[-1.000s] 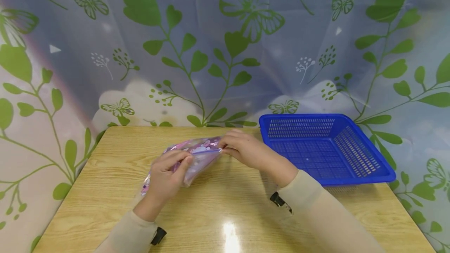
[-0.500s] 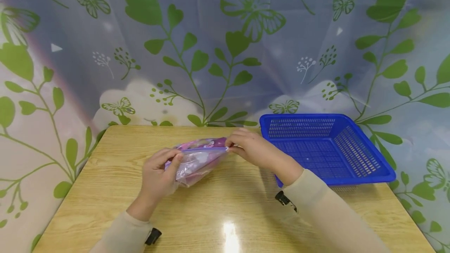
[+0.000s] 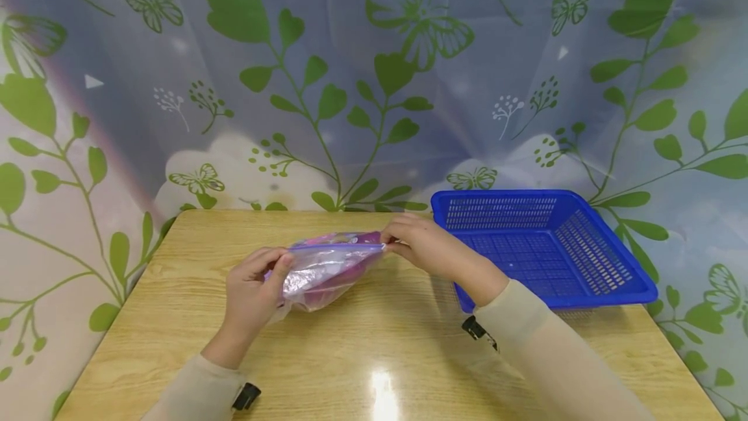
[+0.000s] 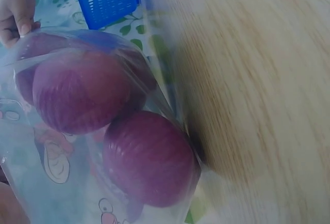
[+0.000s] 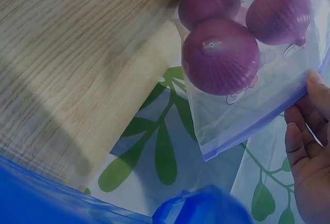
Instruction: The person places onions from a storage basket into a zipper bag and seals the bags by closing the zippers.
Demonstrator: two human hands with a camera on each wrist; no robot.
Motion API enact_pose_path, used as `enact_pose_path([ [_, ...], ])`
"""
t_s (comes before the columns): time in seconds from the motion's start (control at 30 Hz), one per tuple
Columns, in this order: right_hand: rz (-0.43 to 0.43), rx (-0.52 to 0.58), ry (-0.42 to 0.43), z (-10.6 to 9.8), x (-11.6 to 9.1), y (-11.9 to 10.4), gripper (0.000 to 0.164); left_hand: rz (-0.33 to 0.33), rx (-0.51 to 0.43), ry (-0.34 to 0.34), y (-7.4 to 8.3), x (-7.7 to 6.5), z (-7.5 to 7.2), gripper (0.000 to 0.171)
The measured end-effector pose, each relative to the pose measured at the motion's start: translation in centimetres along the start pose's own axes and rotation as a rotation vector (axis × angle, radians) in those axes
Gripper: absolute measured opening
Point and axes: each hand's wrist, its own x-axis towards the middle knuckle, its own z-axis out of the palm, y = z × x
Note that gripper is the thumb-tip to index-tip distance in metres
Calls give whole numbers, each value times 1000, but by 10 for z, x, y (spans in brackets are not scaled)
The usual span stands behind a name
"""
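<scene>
A clear zip bag with a cartoon print and a purple zip strip is held between both hands over the table. Inside it are several red onions, pressed against the film; the right wrist view shows these onions too. My left hand pinches the strip's left end between thumb and fingers. At the other end, my right hand pinches the corner beside a small white slider. From the left wrist, that right hand appears at upper left.
A blue perforated basket stands on the wooden table, right of and behind the bag. Behind the table hangs a cloth printed with green leaves and butterflies. A shadow falls near the right forearm.
My left hand has moved left and my right hand slightly right. The stretch of zip strip between them has grown longer, and the bag faces more toward the head camera.
</scene>
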Motion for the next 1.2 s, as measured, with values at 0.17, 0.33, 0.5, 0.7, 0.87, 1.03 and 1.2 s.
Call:
enact_pose_path([
  [0.17, 13, 0, -16, -2, -2, 2, 8, -10, -31, 24, 0, 0, -2, 15],
  [0.33, 42, 13, -38, -3, -3, 4, 9, -21, -24, 32, -2, 0, -5, 12],
  [0.5, 39, 7, -34, -5, -3, 5, 9, -55, -2, 38, -3, 0, -8, 12],
  [0.7, 38, 8, -38, -6, -3, 8, 10, -58, -23, 65, -5, 1, -9, 13],
  [0.87, 37, 11, -41, -8, -6, 11, 12, -42, 13, 74, -8, 2, -11, 13],
  [1.03, 47, 2, -50, -9, -9, 13, 12, -35, 32, 87, -13, 1, -15, 15],
  [1.2, 66, -6, -59, -11, -11, 15, 10, -46, 57, 93, -13, 2, -18, 15],
])
